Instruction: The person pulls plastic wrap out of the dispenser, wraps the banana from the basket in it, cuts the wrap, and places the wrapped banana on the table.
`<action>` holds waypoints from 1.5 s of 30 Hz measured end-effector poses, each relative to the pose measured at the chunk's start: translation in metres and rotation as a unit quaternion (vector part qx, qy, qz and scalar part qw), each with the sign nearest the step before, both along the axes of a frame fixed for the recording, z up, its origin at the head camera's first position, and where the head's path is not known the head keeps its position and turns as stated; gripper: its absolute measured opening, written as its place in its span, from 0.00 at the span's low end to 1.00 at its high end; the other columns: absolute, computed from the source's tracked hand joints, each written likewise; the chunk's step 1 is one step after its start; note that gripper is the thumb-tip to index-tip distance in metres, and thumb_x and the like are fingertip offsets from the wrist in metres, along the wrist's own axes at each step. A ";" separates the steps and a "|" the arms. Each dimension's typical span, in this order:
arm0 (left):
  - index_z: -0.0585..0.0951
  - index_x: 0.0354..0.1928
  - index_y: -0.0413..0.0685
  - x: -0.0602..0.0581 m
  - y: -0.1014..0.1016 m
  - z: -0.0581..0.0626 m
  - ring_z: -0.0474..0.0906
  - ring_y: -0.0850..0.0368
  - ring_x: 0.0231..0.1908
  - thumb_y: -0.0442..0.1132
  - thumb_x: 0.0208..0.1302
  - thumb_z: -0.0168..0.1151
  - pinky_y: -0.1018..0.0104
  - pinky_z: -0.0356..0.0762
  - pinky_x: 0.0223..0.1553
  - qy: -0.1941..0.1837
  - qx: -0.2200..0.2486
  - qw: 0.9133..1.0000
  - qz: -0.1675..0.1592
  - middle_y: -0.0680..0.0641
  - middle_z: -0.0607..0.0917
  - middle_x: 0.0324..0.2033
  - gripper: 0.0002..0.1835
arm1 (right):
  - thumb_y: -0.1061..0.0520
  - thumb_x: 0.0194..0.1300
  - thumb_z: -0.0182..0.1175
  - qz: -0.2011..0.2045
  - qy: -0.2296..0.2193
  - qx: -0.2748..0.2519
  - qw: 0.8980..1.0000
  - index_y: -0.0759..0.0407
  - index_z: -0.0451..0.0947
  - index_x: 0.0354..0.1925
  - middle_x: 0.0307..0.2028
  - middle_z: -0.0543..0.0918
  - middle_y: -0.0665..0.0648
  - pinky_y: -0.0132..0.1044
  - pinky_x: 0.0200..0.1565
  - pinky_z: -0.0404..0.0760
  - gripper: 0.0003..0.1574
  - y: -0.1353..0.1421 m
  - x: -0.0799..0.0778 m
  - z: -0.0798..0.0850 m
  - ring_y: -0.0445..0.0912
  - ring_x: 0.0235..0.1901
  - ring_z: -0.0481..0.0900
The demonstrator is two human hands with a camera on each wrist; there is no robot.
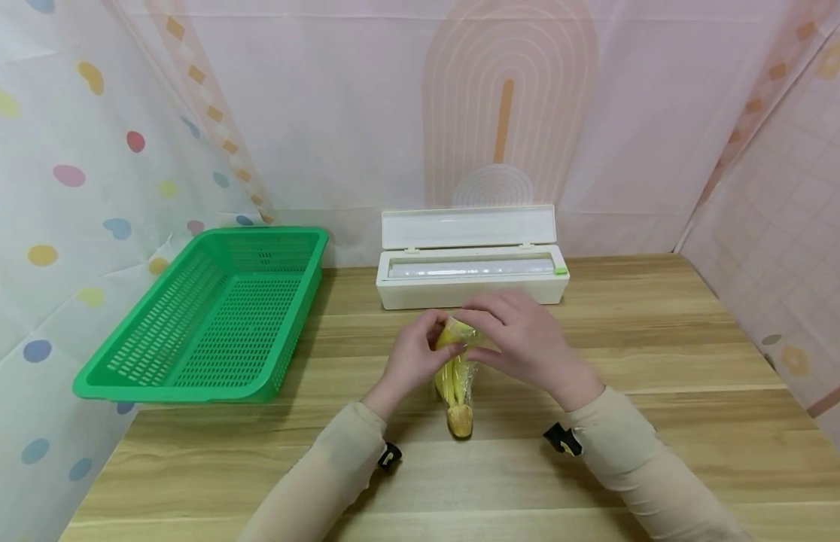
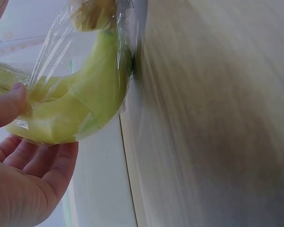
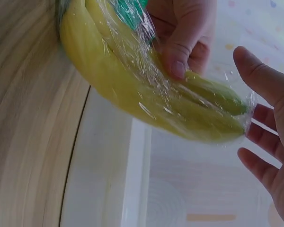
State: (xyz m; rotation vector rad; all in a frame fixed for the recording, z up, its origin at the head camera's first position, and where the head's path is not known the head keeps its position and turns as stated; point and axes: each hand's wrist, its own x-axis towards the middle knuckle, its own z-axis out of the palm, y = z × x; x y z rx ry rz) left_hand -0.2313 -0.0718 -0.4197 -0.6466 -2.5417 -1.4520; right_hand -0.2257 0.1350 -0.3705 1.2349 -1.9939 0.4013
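Note:
A small bunch of yellow bananas (image 1: 452, 380), wrapped in clear plastic film (image 3: 149, 78), stands tilted above the wooden table with its brown stem end low and towards me. My left hand (image 1: 415, 352) grips it from the left. In the left wrist view, the thumb (image 2: 12, 103) lies on top of the wrapped fruit and the fingers curl beneath. At the far tips is my right hand (image 1: 525, 342). Its fingers (image 3: 265, 137) are spread and touch the film at the tips in the right wrist view, while its thumb stands apart.
Behind the hands sits a white cling film box (image 1: 470, 292), its lid raised and a film roll (image 1: 470, 268) inside. A green plastic basket (image 1: 284, 354) stands at the left on the wooden table (image 1: 664, 376). Patterned cloth (image 1: 325, 113) hangs around the back and sides.

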 end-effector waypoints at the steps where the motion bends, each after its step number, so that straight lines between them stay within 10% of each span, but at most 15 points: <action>1: 0.78 0.48 0.43 0.000 0.000 0.000 0.83 0.52 0.39 0.32 0.57 0.73 0.60 0.83 0.40 0.005 0.001 1.000 0.001 0.45 0.86 0.40 0.17 | 0.51 0.44 0.82 -0.005 0.008 0.003 1.000 0.60 0.80 0.53 0.46 0.83 0.56 0.45 0.51 0.80 0.38 -0.002 0.000 0.000 0.52 0.46 0.81; 11: 0.78 0.46 0.42 0.001 0.001 -0.001 0.84 0.52 0.39 0.31 0.55 0.74 0.64 0.83 0.40 0.012 0.010 1.000 -0.001 0.44 0.86 0.40 0.18 | 0.61 0.61 0.70 0.005 0.046 -0.072 0.996 0.60 0.83 0.34 0.33 0.85 0.54 0.41 0.36 0.83 0.04 -0.009 0.004 0.001 0.50 0.33 0.83; 21: 0.78 0.48 0.39 0.005 0.004 0.001 0.84 0.46 0.46 0.27 0.53 0.74 0.63 0.83 0.47 0.021 0.022 0.999 -0.012 0.39 0.85 0.46 0.20 | 0.47 0.77 0.50 -0.010 -0.045 -0.168 0.985 0.64 0.78 0.34 0.27 0.81 0.55 0.38 0.28 0.77 0.24 -0.005 -0.003 -0.002 0.47 0.26 0.76; 29: 0.78 0.48 0.40 0.005 0.003 -0.001 0.84 0.48 0.45 0.27 0.53 0.73 0.64 0.83 0.46 0.016 0.035 0.999 -0.014 0.40 0.85 0.46 0.21 | 0.53 0.74 0.55 0.003 -0.147 -0.167 0.975 0.63 0.77 0.35 0.25 0.76 0.52 0.37 0.25 0.71 0.15 -0.004 -0.005 0.005 0.42 0.25 0.69; 34: 0.78 0.49 0.40 0.004 0.003 -0.003 0.83 0.49 0.46 0.27 0.53 0.74 0.65 0.82 0.47 0.015 0.046 0.999 -0.019 0.41 0.85 0.46 0.21 | 0.67 0.64 0.64 0.006 -0.257 -0.185 0.948 0.62 0.78 0.34 0.26 0.77 0.50 0.37 0.25 0.72 0.04 -0.004 -0.007 0.009 0.41 0.24 0.69; 45: 0.79 0.46 0.40 0.012 0.001 0.001 0.84 0.51 0.44 0.27 0.53 0.74 0.65 0.82 0.47 0.045 0.056 0.997 -0.026 0.44 0.85 0.42 0.18 | 0.62 0.65 0.66 -0.022 -0.436 -0.127 0.891 0.58 0.80 0.29 0.24 0.76 0.49 0.33 0.28 0.72 0.07 0.004 -0.007 0.017 0.44 0.26 0.71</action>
